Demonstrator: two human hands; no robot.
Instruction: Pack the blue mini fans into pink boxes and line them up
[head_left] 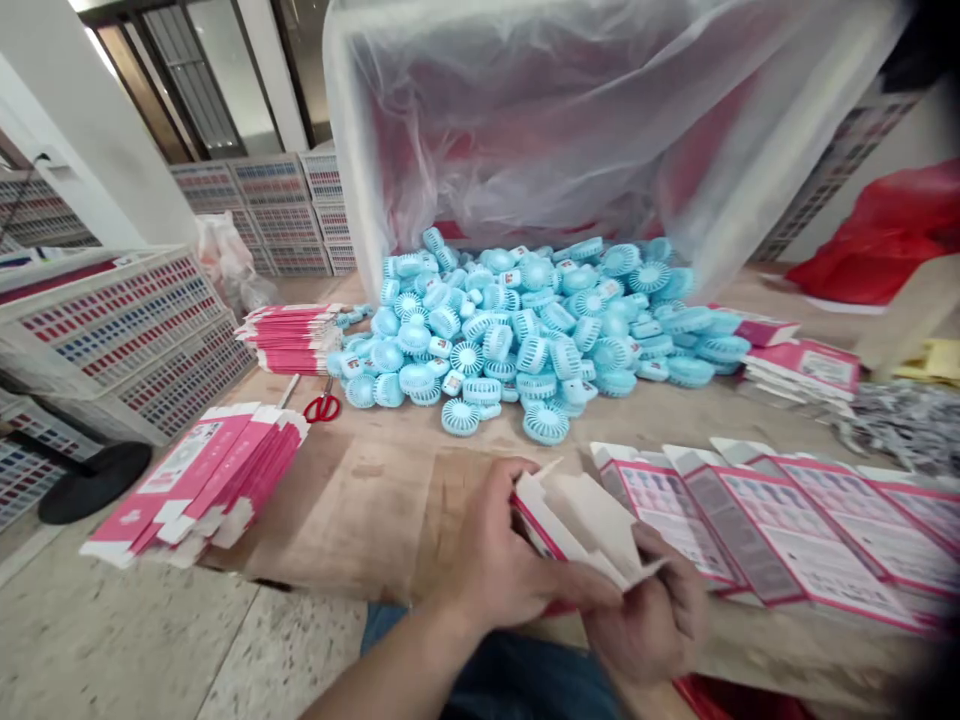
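Observation:
Near the table's front edge, my left hand (pixel 499 560) is wrapped round the left side of a small pink and white cardboard box (pixel 585 520). The box is tilted, with its white flaps raised and its top open. My right hand (pixel 652 610) holds the box's lower right corner, fingers curled at a flap. Beyond the hands lies a large heap of light blue round fans (pixel 517 330). Flat pink and white printed boxes (pixel 795 530) lie overlapping to the right of my hands.
Stacks of folded pink boxes (pixel 202 480) and red-handled scissors (pixel 322 407) lie at the left. Behind the heap stands a plastic-lined carton (pixel 540 130). White crates (pixel 142 330) stand left of the table. Grey shreds (pixel 907 425) and a red bag (pixel 885 235) are at the right.

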